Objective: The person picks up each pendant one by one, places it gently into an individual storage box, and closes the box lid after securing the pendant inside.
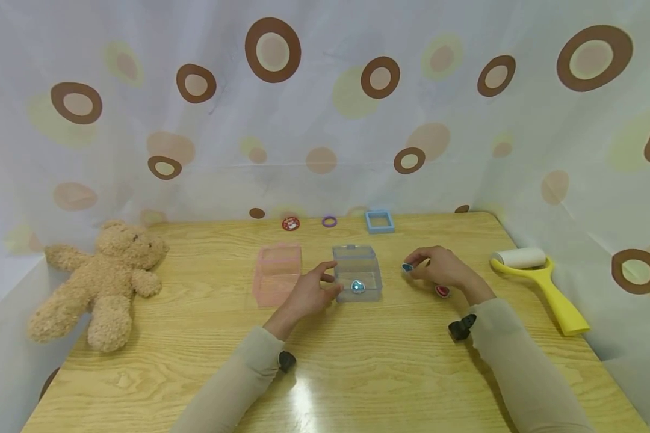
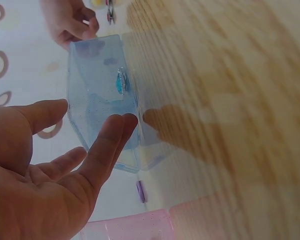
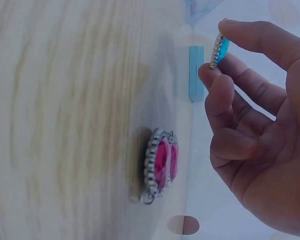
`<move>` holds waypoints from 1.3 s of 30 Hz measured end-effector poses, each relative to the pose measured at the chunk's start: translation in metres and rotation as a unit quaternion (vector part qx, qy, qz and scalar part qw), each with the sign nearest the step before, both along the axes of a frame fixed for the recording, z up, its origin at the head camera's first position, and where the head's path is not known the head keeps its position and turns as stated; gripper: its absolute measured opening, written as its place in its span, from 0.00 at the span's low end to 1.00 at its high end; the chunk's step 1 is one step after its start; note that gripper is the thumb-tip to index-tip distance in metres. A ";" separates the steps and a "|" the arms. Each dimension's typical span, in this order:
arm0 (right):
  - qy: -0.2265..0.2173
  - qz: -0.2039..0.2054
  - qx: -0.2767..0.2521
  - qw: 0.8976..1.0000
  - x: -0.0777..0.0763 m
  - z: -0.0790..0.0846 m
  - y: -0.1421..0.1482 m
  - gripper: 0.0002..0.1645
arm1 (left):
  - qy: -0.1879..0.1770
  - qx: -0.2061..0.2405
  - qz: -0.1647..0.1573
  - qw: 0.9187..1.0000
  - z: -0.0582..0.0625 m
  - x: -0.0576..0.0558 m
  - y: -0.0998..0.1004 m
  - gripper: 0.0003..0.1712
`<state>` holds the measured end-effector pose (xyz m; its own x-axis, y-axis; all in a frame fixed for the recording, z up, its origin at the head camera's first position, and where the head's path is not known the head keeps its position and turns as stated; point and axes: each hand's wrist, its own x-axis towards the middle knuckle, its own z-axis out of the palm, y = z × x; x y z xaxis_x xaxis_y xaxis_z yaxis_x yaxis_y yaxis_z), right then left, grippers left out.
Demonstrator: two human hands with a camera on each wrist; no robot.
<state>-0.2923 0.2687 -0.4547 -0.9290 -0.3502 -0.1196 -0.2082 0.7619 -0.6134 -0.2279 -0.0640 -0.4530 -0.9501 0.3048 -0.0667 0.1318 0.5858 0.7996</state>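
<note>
Work looks partway along: one blue gem [image 1: 358, 287] lies inside the blue box [image 1: 369, 297]; a second gem [image 1: 407, 267], right of it, is pinched in the right hand's [image 1: 441, 266] grip. Two pink gems [image 3: 161, 167] remain farther right on the surface [image 1: 390, 361]. The left hand [image 1: 313, 293] spreads loosely at the box's left side, contact hard to tell. Left of the box sits a pink box [image 1: 258, 288]; behind, a purple ring [image 1: 329, 226]. Only the box's right wall seems in the way.

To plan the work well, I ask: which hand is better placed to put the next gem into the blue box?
Probably the right hand: it pinches a blue gem, right of the blue box. The left hand, at the box's left side, holds no gem.
</note>
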 end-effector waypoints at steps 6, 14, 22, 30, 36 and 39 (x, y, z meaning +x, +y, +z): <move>0.022 0.017 -0.020 0.999 -0.001 0.003 -0.006 0.15 | -0.001 0.008 -0.004 1.000 0.000 0.001 -0.001 0.36; 0.017 0.026 -0.047 0.998 0.000 0.011 -0.020 0.15 | -0.011 0.012 -0.004 1.000 -0.002 -0.001 0.000 0.36; -0.001 0.050 -0.087 0.995 0.003 0.020 -0.038 0.19 | -0.016 0.019 -0.007 1.000 -0.003 -0.001 -0.001 0.36; 0.000 0.074 -0.091 0.993 0.004 0.024 -0.062 0.18 | -0.016 0.012 -0.002 1.000 -0.003 -0.001 -0.001 0.36; -0.001 0.085 -0.084 0.993 0.002 0.022 -0.074 0.17 | -0.015 0.014 -0.001 1.000 -0.002 -0.001 0.000 0.36; 0.001 0.088 -0.075 0.993 0.000 0.019 -0.078 0.17 | -0.014 0.015 0.000 1.000 -0.002 -0.001 0.000 0.36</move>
<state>-0.2923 0.1911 -0.4361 -0.8520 -0.5210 -0.0521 -0.3315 0.6137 -0.7166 -0.2290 -0.0645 -0.4546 -0.9478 0.3073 -0.0847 0.1087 0.5614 0.8204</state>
